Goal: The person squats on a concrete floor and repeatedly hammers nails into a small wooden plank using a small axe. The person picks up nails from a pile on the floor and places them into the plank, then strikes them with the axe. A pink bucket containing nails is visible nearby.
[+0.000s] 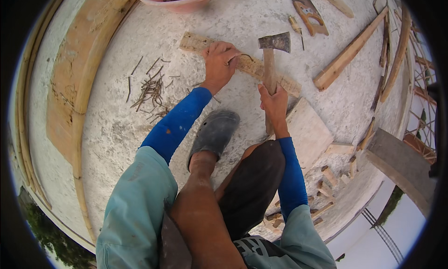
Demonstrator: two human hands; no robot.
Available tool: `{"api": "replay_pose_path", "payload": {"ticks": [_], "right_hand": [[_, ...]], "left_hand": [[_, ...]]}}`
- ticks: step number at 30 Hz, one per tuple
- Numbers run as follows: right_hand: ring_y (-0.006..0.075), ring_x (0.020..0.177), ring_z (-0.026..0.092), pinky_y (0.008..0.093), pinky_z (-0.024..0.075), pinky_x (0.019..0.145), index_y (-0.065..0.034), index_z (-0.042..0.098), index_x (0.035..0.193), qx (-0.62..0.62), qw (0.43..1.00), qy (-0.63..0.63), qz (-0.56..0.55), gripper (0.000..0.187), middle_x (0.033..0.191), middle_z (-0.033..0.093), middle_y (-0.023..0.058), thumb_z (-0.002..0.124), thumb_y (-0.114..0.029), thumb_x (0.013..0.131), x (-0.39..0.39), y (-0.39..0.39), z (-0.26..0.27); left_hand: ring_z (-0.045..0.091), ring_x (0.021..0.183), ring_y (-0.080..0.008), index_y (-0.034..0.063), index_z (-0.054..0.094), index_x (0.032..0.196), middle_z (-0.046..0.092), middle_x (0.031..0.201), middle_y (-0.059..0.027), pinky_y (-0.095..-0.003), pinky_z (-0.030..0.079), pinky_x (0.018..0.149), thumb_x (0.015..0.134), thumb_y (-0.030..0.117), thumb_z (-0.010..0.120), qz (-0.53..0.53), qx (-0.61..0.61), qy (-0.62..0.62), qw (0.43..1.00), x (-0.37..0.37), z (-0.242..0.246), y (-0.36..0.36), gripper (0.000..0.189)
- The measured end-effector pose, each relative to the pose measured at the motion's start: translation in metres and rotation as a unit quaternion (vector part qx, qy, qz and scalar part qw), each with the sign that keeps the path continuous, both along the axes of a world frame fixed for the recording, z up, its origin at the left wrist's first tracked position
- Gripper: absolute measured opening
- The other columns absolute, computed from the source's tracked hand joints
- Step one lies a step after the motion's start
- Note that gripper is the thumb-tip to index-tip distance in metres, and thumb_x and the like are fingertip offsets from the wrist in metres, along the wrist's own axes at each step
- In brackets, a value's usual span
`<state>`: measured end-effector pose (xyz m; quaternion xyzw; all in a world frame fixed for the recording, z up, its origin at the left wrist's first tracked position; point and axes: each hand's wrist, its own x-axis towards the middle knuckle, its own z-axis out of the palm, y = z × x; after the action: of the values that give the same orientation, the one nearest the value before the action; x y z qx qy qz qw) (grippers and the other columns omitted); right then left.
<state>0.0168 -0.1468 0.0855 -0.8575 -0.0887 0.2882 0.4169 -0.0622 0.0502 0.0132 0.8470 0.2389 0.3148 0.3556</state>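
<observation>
A short wooden board (289,85) lies slanting across the concrete floor in front of me. My left hand (220,64) grips it near its left half, with the fingers over its upper face. Just right of those fingers, a bent nail (249,56) shows on the board; whether the fingertips touch it is hidden. My right hand (274,103) is closed around the wooden handle of a hatchet (269,68). The hatchet's dark steel head (274,41) is beyond the board's far edge, its blade pointing right. A pile of rusty nails (150,89) is left of my left forearm.
A pink bucket (178,5) with rusty pieces inside stands at the top. A handsaw (309,15) and a screwdriver-like tool (296,26) lie at upper right, near a timber length (350,50). Plywood (78,76) with bamboo lies left; wood offcuts (329,176) lie lower right.
</observation>
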Motion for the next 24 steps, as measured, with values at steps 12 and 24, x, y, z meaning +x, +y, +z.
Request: {"api": "replay_pose_path", "payload": {"ticks": [12,24], "right_hand": [[0.0142,0.051,0.059,0.0341,0.0482,0.049,0.0041,0.064,0.100,-0.025,0.999,0.016,0.032,0.040,0.067,0.062,0.0065,0.077,-0.033,0.099,0.001,-0.005,-0.005],[0.0098,0.049,0.054,0.0288,0.0427,0.045,0.0016,0.066,0.104,-0.017,0.999,0.018,0.023,0.037,0.068,0.059,0.0024,0.078,-0.033,0.100,0.000,-0.005,-0.006]], "left_hand": [[0.062,0.125,-0.0259,0.0103,0.079,0.111,0.072,0.126,-0.0026,-0.0469,0.043,0.106,0.087,0.005,0.078,-0.042,0.173,-0.007,0.984,-0.009,-0.017,0.006,0.024],[0.060,0.112,-0.0249,0.0140,0.080,0.096,0.068,0.107,-0.0012,-0.0457,0.039,0.101,0.087,0.009,0.080,-0.102,0.065,-0.007,0.993,-0.006,-0.004,0.020,0.010]]}}
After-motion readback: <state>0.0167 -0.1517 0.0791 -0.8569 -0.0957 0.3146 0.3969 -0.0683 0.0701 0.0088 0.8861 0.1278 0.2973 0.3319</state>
